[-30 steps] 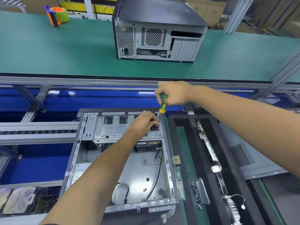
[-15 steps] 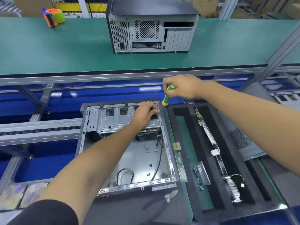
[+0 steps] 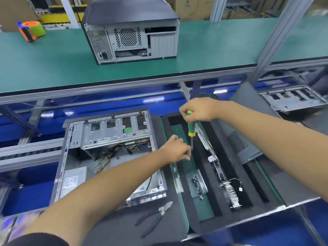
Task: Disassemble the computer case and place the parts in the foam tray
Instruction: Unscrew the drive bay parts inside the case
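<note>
Factory bench, green-topped conveyor shelf behind. Opened computer case (image 3: 110, 157) lies on its side near left, drive cage at its far end; foam tray (image 3: 204, 219) just right of it, slots already holding brackets and a cabled strip. Right hand (image 3: 200, 110) grips a green-yellow screwdriver (image 3: 191, 127) tip-down over the tray; left hand (image 3: 175, 150) curled by the tip, probably taking a screw off, contents hidden. Pliers (image 3: 154, 217) lie near. Case sticker unreadable.
</note>
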Tool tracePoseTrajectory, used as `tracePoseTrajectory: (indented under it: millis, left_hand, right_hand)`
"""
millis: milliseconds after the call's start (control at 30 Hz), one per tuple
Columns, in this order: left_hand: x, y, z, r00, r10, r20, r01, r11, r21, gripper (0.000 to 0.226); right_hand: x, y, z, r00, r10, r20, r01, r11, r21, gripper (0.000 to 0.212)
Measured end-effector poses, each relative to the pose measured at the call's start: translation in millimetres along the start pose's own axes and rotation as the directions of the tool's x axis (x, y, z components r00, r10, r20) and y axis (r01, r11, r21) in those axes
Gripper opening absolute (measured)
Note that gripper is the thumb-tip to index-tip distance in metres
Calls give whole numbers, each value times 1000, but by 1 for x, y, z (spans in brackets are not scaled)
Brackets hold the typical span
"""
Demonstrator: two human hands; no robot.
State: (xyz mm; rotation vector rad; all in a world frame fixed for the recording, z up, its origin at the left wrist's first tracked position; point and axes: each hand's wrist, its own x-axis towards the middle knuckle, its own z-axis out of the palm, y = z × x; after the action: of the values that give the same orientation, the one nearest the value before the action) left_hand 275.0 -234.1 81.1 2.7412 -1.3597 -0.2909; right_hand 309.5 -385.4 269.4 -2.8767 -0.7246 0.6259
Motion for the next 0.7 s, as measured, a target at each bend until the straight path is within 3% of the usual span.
tracePoseTrajectory:
  millis: [167,233,400,567,700]
  left_hand:
    - [12,28,17,978,-81,195,113,980,-162,40]
    - [14,27,13,973,-117,198,154,970,-186,37]
    - [10,-3,-21,978,-205,33,205,933,-297,21]
    - [-27,-55,-58,926,-292,-240,163,881,-444,25]
    - [-66,-88,-67,891,-383,-243,137,739,-660,30]
  right_hand:
    - [-11,18,15,997,7,74,-10,999,41,7]
    - [-11,22,17,996,-2,91,-3,998,59,7]
    - [2,16,1,999,-51,18,49,995,83,11]
    - [29,-7,-31,984,-105,-145,114,992,55,13]
    - [56,-28,-47,969,-141,-201,152,988,39,14]
